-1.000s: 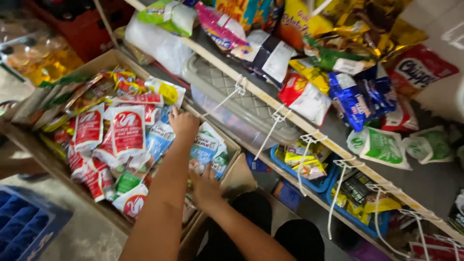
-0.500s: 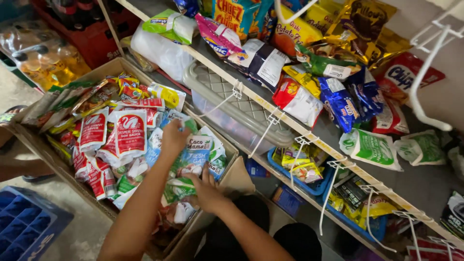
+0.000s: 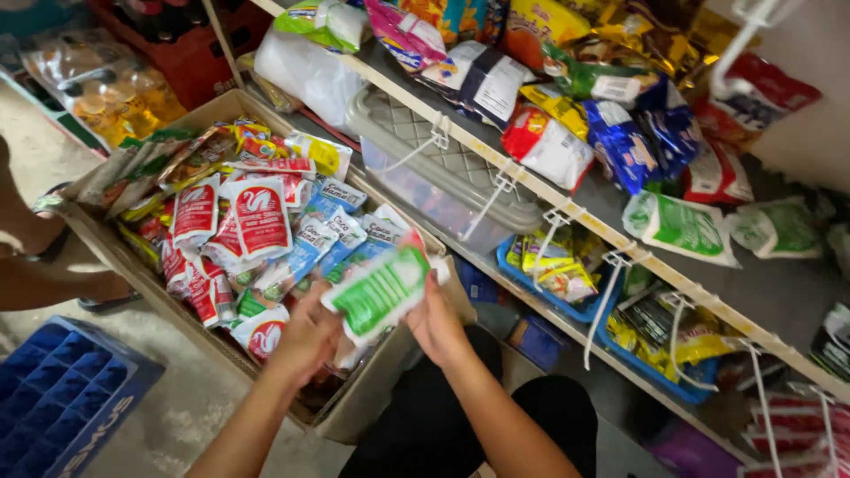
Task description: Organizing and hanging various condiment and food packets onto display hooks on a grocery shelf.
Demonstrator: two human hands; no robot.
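Observation:
Both of my hands hold a stack of green-and-white flat sachets (image 3: 381, 290) just above the near corner of a cardboard box (image 3: 372, 398). My left hand (image 3: 305, 336) grips the stack's lower left end. My right hand (image 3: 436, 320) grips its right side. The box is packed with red-and-white pouches (image 3: 257, 217), blue-and-white sachets (image 3: 323, 239) and yellow packets (image 3: 319, 152).
A shelf (image 3: 567, 221) with hanging white hooks holds snack bags and a grey lidded plastic tub (image 3: 434, 177). Blue trays (image 3: 655, 345) with packets sit underneath. A blue crate (image 3: 62, 398) stands on the floor at left, near another person's foot (image 3: 53, 230). Oil bottles (image 3: 106, 88) stand beyond.
My hands were reaching into the box among the sachets; now they have lifted a green-and-white stack out, held between both hands. The view has shifted slightly.

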